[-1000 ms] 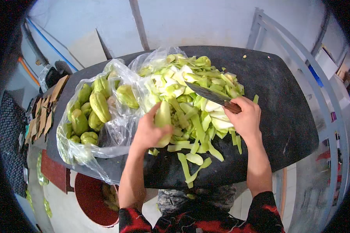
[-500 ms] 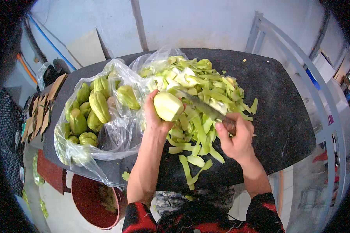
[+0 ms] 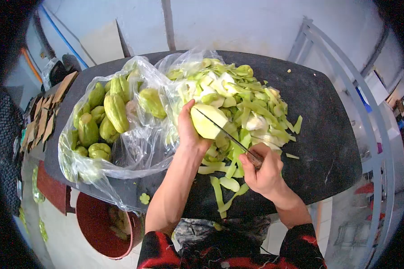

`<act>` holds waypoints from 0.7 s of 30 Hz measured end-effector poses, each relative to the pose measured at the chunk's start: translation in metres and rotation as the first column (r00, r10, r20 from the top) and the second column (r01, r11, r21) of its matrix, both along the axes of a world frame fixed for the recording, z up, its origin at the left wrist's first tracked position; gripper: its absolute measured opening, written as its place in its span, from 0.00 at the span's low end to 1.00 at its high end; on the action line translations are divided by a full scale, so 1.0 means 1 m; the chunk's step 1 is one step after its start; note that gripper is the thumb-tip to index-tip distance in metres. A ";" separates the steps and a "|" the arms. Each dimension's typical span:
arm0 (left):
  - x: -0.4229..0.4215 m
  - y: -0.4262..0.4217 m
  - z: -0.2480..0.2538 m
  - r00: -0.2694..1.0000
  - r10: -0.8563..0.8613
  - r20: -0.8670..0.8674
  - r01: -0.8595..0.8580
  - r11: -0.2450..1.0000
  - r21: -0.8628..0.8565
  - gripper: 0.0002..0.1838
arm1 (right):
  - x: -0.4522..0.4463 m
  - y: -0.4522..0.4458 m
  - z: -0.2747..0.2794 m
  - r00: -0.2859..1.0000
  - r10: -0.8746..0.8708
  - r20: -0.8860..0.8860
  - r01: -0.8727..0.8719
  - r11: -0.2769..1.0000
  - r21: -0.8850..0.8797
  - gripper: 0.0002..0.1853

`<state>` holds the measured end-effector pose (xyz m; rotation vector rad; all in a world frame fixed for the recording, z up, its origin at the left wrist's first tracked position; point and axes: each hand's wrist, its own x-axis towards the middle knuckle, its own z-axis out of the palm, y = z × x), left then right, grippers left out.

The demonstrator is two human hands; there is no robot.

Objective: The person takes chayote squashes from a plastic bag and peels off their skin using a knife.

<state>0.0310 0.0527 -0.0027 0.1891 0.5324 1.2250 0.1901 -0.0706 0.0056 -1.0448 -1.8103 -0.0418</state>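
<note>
My left hand (image 3: 192, 132) is wrapped around a peeled, pale green chayote (image 3: 204, 127) above the table. In my right hand (image 3: 268, 174) is a knife (image 3: 232, 139) with a brown handle, its narrow blade lying across the top of the chayote. Whether the edge has cut in, I cannot tell. Behind and below both hands spreads a heap of green peelings (image 3: 260, 105) with some paler pieces among them. Left of my left hand, unpeeled chayotes (image 3: 116, 113) fill part of an open clear plastic bag (image 3: 143, 145).
The dark table (image 3: 321, 134) has rounded corners. On the floor at its lower left stands a red bucket (image 3: 87, 240) with something pale inside. A grey metal rail (image 3: 376, 134) rises at the right, and brown slatted pieces (image 3: 45, 119) lie beyond the left edge.
The knife has come down from beside the chayote to lie across its top, my right hand shifting slightly lower and left. My left hand and the chayote moved a little right in view.
</note>
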 end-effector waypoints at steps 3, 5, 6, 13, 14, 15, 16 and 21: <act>0.001 -0.002 0.000 1.000 -0.016 0.001 0.016 1.000 0.024 0.19 | -0.003 0.000 0.004 0.999 -0.027 0.020 0.027 1.000 0.012 0.15; 0.007 -0.012 0.015 1.000 0.007 0.005 -0.007 1.000 -0.021 0.19 | -0.003 0.003 0.004 0.996 -0.057 0.066 0.057 0.998 -0.007 0.15; 0.008 -0.012 0.013 1.000 0.003 0.007 -0.003 1.000 -0.022 0.19 | -0.003 0.005 0.002 0.998 -0.053 0.042 0.054 0.998 -0.037 0.15; 0.004 -0.006 0.005 1.000 0.000 0.006 0.000 1.000 0.023 0.20 | 0.000 0.000 0.008 0.993 -0.090 0.072 0.088 0.996 0.031 0.15; 0.002 -0.004 0.004 1.000 0.015 0.020 -0.015 1.000 0.023 0.20 | 0.000 -0.003 0.009 0.993 -0.087 0.075 0.085 0.996 0.032 0.15; 0.000 -0.003 0.002 1.000 0.022 0.022 -0.023 0.999 0.023 0.20 | 0.000 -0.005 0.009 0.997 -0.070 0.014 0.070 0.997 0.020 0.15; -0.002 -0.002 0.001 0.999 0.028 0.032 -0.028 0.999 0.016 0.20 | 0.000 -0.007 0.009 0.997 -0.055 -0.048 0.055 0.998 0.008 0.15; 0.005 -0.015 0.013 1.000 0.016 0.018 -0.015 0.999 -0.042 0.19 | -0.001 0.003 -0.001 0.996 -0.045 0.075 0.049 0.998 -0.050 0.13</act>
